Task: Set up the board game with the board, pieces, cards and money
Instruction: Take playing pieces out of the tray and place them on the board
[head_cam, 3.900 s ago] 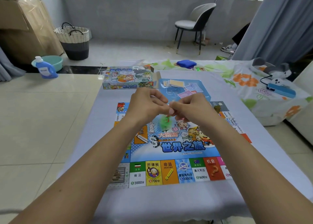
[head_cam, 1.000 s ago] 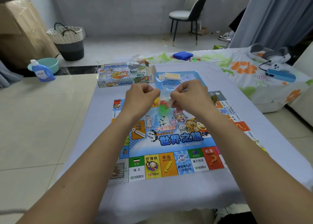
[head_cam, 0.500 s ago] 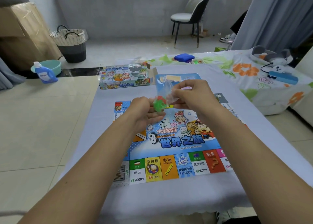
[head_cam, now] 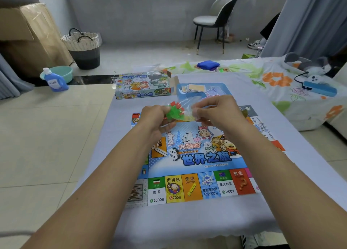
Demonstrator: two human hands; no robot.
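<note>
Holding a small clear plastic bag (head_cam: 189,107) up over the far part of the game board (head_cam: 195,154), the person has both hands close together. The left hand (head_cam: 155,117) is curled around a bunch of little green and red pieces (head_cam: 175,111), which sit at the mouth of the bag. The right hand (head_cam: 216,113) pinches the other end of the bag between thumb and fingers. I cannot tell how many pieces there are, as they are small and bunched up.

The board lies flat on a table with a pale cloth (head_cam: 187,220). It has bright squares along its near edge and cartoon figures in the middle.

Just past the hands, on the far side of the board, a blue tray (head_cam: 221,89) holds a pile of cards (head_cam: 193,88) and some paper money (head_cam: 212,92). To the left of the tray lies the game box (head_cam: 142,85) with an end flap open.

Far off on the floor to the left stand a blue bottle (head_cam: 55,81), a green basin (head_cam: 63,73) and a woven basket (head_cam: 83,47). A grey chair (head_cam: 216,17) stands by the far wall.
</note>
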